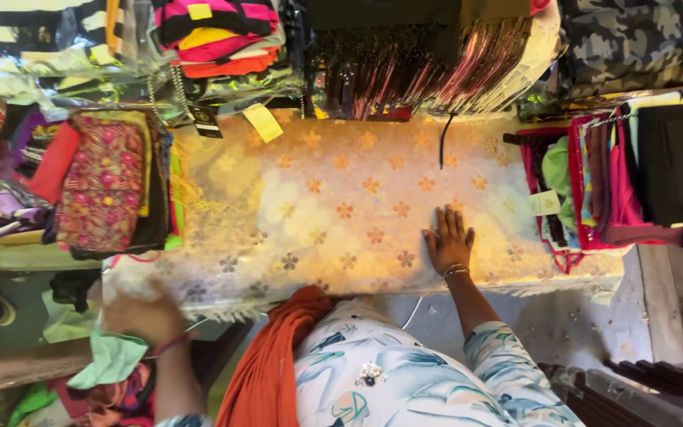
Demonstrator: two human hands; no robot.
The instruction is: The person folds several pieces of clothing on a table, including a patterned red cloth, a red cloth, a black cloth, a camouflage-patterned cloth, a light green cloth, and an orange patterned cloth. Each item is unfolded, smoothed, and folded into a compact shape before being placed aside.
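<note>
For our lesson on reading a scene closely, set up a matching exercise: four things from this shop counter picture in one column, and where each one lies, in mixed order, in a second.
Things
1. right hand
2. left hand
3. orange scarf
4. embroidered pink fabrics

Places
A. stacked at the left end of the flowered cloth
B. hanging down the person's front
C. flat, fingers spread, on the flowered cloth
D. blurred, at the cloth's near left corner

Pairs: 1-C, 2-D, 3-B, 4-A
</note>
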